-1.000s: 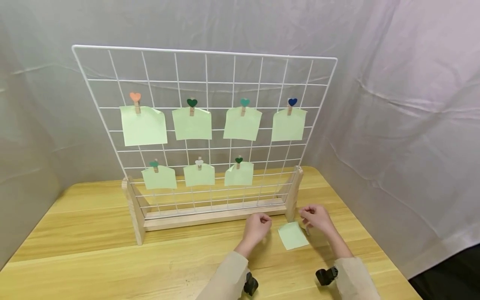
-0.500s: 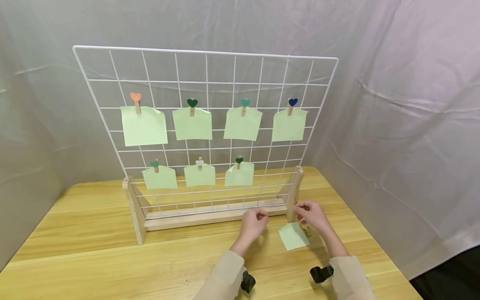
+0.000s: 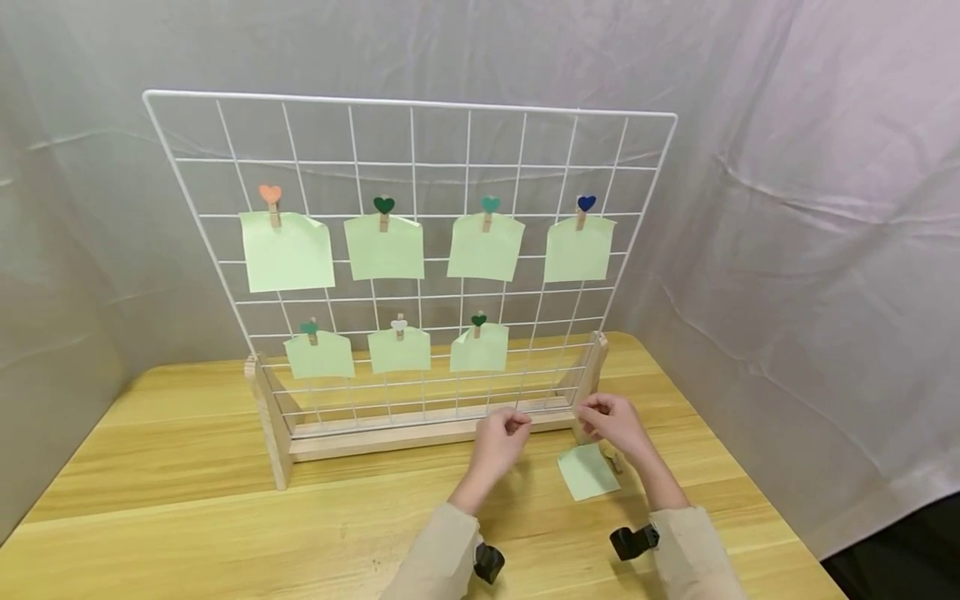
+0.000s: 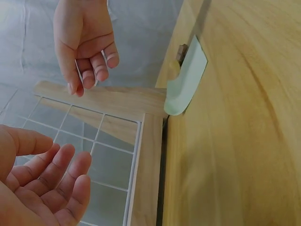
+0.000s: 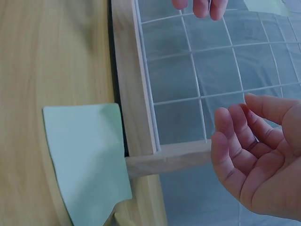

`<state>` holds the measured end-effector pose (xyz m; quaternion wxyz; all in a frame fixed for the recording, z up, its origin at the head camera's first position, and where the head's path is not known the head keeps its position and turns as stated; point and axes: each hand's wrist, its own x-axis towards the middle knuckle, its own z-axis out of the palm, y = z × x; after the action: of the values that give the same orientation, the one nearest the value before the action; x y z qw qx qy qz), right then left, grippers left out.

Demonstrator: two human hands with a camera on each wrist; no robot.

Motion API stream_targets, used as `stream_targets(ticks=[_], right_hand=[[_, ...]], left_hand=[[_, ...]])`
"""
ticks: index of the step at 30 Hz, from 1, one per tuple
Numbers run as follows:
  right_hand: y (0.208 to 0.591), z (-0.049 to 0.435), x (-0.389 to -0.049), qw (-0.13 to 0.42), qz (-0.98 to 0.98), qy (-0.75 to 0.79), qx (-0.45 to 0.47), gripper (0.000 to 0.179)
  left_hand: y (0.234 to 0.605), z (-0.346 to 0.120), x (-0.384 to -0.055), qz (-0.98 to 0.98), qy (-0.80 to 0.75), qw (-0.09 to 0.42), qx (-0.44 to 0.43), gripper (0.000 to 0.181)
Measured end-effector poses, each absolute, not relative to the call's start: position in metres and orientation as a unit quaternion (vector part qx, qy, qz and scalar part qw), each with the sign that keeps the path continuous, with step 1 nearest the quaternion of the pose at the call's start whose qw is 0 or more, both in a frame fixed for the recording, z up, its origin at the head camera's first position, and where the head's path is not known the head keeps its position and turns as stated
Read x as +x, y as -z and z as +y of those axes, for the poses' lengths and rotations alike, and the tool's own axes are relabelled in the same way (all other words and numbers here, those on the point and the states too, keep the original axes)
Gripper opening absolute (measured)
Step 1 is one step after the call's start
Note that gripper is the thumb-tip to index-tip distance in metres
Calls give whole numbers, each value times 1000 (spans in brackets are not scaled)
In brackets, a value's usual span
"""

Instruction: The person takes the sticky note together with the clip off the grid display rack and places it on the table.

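Note:
A pale green paper note point(image 3: 588, 472) lies on the table in front of the grid stand's right foot. Beside its right edge is a small wooden clothespin point(image 3: 613, 461) with a yellowish part point(image 4: 174, 69). My left hand point(image 3: 501, 440), fingers loosely curled and holding nothing, hovers left of the note before the stand's base. Just beyond the note, near the right foot, my right hand point(image 3: 613, 423) is raised with bent fingers. In the right wrist view no object shows between the fingers of the right hand point(image 5: 263, 155).
A white wire grid point(image 3: 412, 105) stands in a wooden base point(image 3: 435, 433). Two rows of green notes hang on it from heart clothespins, such as the upper left note point(image 3: 288, 254) and lower right note point(image 3: 480, 348). Grey cloth point(image 3: 810, 250) surrounds the wooden table point(image 3: 187, 533).
Both hands have drifted left and slightly toward the grid, the right hand further. The note and the clothespin beside it have stayed in place.

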<state>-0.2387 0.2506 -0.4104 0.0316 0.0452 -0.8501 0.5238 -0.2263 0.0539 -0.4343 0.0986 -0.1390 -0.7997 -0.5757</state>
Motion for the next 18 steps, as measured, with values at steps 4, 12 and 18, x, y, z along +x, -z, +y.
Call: stream_targets(ticks=[4,12,18], right_hand=[[407,247,-239,28,-843,-535,45,19],[396,237,-239,27,-833,-548,68,21],[390,231,-241,28,-825,-559,78,25]], left_hand=[[430,51,-225,-803,570,105,-140,8],[420,46,-221,-808,559,116,-144,8],[412,42,-219,-804,563,126,-146,9]])
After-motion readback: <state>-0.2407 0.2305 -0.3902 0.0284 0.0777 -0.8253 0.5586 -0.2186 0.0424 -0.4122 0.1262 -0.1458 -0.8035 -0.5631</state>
